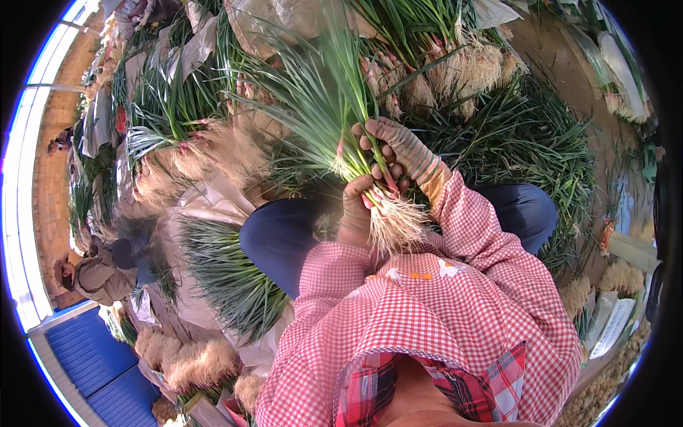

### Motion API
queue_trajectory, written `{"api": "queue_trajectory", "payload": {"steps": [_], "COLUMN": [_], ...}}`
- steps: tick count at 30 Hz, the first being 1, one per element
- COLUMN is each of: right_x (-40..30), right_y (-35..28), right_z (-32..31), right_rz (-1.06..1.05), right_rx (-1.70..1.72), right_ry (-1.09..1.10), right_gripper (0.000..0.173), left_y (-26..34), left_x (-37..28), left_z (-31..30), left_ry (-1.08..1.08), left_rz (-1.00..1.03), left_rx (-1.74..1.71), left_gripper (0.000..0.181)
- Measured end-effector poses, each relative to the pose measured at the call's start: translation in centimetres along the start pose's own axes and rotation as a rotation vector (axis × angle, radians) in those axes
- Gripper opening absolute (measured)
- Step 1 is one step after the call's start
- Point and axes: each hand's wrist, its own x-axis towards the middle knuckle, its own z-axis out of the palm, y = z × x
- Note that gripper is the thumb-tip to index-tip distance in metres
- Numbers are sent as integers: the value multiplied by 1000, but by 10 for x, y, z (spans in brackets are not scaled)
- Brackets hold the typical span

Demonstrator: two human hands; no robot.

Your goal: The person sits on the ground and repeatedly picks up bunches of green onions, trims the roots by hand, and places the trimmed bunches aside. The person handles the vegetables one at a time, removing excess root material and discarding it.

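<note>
A bunch of green garlic (320,115) lies across the space before my chest, leaves fanning up and away. Its pale roots (397,224) hang toward my lap. My left hand (356,205), in a dirt-stained glove, grips the bunch low down, its thumb over the pinkish stem bases. In a striped, soiled glove, my right hand (408,152) has its fingers curled around a green garlic stalk (385,173) at the bunch's right side. Blurred leaves rise above that hand. Part of each palm is hidden by the stems.
Loose green leaves (512,144) are heaped to the right. Root-on bundles (464,66) lie ahead, with more bundles (197,155) at left. A leafy pile (235,277) rests on pale sheeting (208,200) beside my left knee (277,240). Another person (104,275) is at far left.
</note>
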Motion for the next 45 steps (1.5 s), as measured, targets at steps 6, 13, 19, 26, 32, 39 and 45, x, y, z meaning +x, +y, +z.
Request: {"api": "queue_trajectory", "payload": {"steps": [6,13,19,26,32,39,45], "right_x": [31,8,54,134,30,-60,-32], "right_y": [48,13,-55,-83,-71,11,-3], "right_z": [-22,-74,-88,-187,-135,-55,-123], "right_rz": [-161,414,-232,192,-264,16,31], "right_rx": [-19,-952,-1444,-1716,-1109,-1601,-633], "right_ry": [483,162,377,597,670,101,399], "right_gripper": [15,27,33,49,49,27,51], "left_y": [-5,1,29,21,29,6,-9], "left_x": [-1,-30,-27,-5,-15,29,2], "left_z": [-47,25,61,31,14,-3,6], "left_ry": [254,-11,-213,84,150,156,60], "left_rz": [120,246,386,183,97,-31,-4], "left_rx": [315,603,349,148,217,369,75], "left_gripper": [20,43,76,50,58,21,14]}}
